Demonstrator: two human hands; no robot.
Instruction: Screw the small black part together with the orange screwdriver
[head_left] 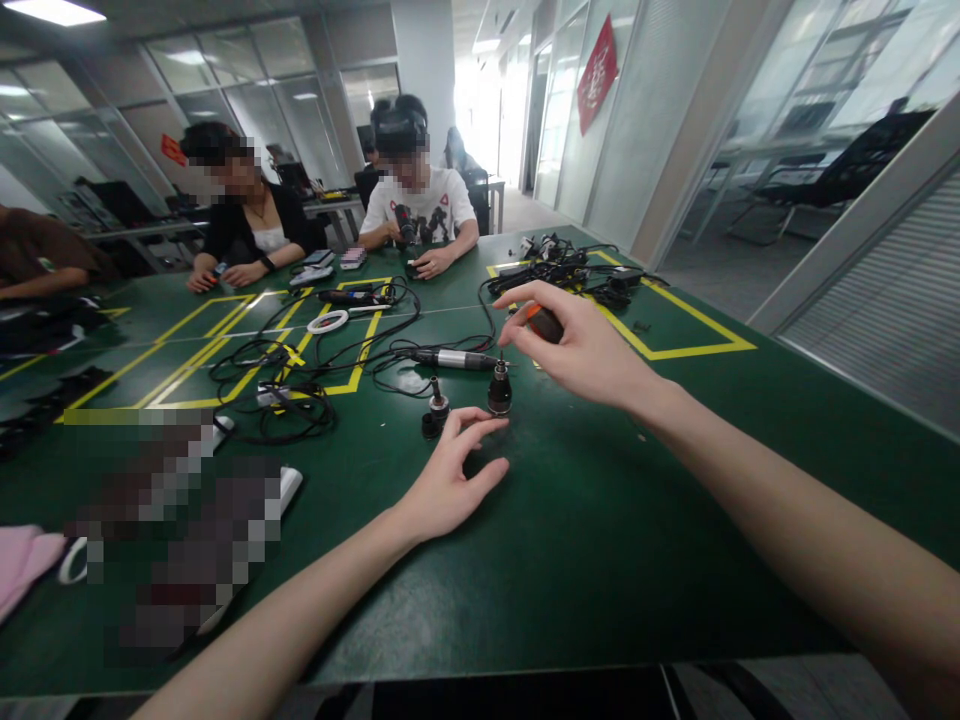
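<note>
My right hand (pixel 574 345) grips a screwdriver (pixel 545 322) by its orange and black handle. The blade, hard to make out, seems to point down toward the top of a dark metal part like a drill chuck (pixel 499 390), upright on the green table (pixel 600 560). My left hand (pixel 454 475) is open just in front of that part, thumb and fingers apart. Its fingertips are close to the part's base; whether they touch it I cannot tell. Left of the part stand a smaller silver and black metal piece (pixel 439 402) and a small black ring-shaped piece (pixel 430 426).
Behind lies a silver and black corded rotary tool (pixel 454 359). Black cables (pixel 300 410) coil at left, with more heaped (pixel 555 270) at back right. Yellow tape (pixel 697 350) marks the table. A white tape roll (pixel 328 322) lies farther back. Several people sit across the table.
</note>
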